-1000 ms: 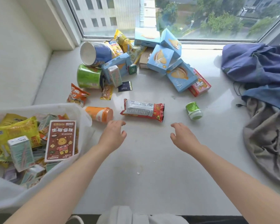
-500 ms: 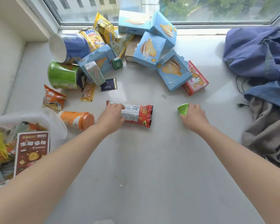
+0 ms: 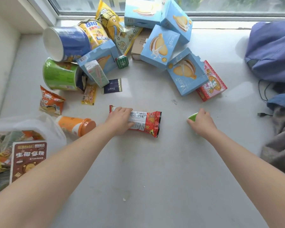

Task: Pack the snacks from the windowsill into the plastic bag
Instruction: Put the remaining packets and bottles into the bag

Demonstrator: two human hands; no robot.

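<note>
My left hand is closed over the left end of a red and white snack packet lying on the white windowsill. My right hand covers a small green cup, fingers wrapped around it. The white plastic bag sits at the left edge, holding a brown box and several packets. An orange bottle lies beside the bag's rim. Further back is a heap of blue biscuit boxes, a blue tub, a green tub and yellow bags.
A blue cloth bag and grey fabric lie at the right edge, with a black cable beside them. A pink box leans by the blue boxes. An orange packet lies near the bag. The window frame borders the far side.
Both hands reached forward from the near sill; the left closed on the red packet and the right on the green cup. My view moved closer to the snacks.
</note>
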